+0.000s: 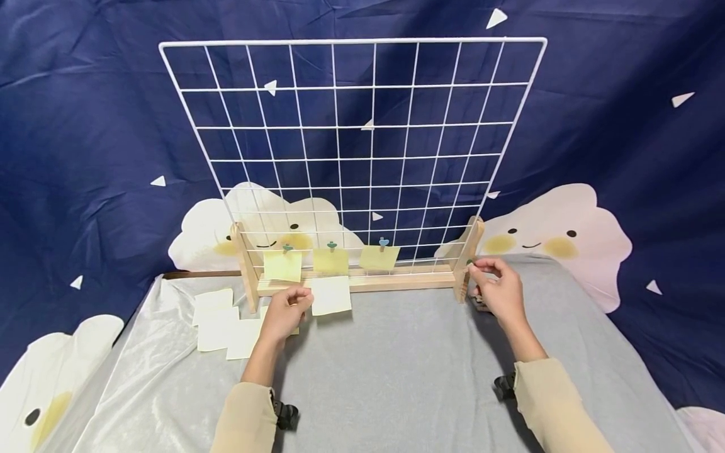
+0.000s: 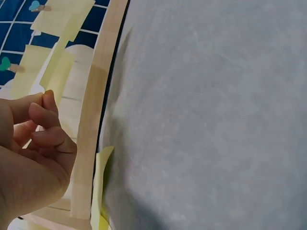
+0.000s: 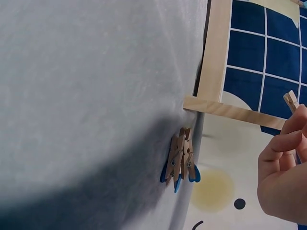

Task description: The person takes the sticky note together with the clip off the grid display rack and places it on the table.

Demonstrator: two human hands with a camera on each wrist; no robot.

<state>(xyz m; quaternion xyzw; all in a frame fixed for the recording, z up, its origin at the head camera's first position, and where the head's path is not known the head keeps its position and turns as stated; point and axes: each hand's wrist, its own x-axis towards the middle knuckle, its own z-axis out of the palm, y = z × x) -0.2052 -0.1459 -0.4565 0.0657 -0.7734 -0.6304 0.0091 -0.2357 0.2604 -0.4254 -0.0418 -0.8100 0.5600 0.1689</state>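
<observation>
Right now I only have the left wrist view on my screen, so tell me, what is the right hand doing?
Observer: The right hand holds a small wooden clip up in its fingertips.
Operator: Okay, and are any loose clips lying about over there?
Observer: Yes, a bunch of clips with blue ends lies on the grey cloth, near the wooden stand.
Operator: On the grid I make out a blue-topped clip and a green-topped clip. Any others?
Observer: One: the head view shows a third clip, on the yellow note at the left end of the row.
</observation>
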